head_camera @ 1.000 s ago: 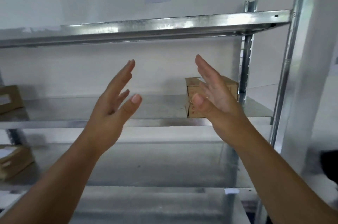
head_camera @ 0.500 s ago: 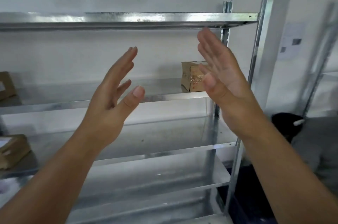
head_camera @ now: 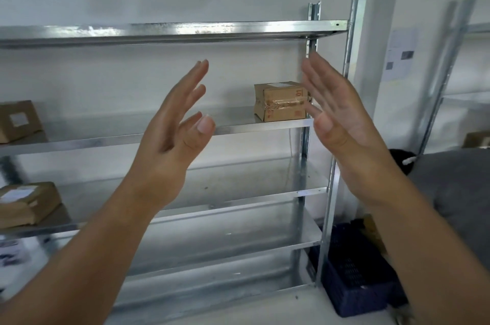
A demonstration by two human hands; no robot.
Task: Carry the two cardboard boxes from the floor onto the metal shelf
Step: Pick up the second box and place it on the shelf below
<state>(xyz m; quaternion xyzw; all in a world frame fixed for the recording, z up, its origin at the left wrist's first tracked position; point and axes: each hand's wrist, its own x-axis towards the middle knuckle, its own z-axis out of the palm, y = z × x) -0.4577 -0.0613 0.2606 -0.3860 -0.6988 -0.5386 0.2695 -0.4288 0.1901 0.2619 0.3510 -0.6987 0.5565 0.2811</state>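
A small taped cardboard box [head_camera: 281, 101] is seen on the metal shelf [head_camera: 238, 125], at the right end of a middle level. Two more boxes [head_camera: 18, 120] [head_camera: 26, 204] are seen at the left edge, one on that level and one below. The left hand [head_camera: 169, 144] and right hand [head_camera: 342, 117] are held up in front, spread wide, palms facing, with nothing in them. A dark crate [head_camera: 355, 282] is seen on the floor beside the shelf.
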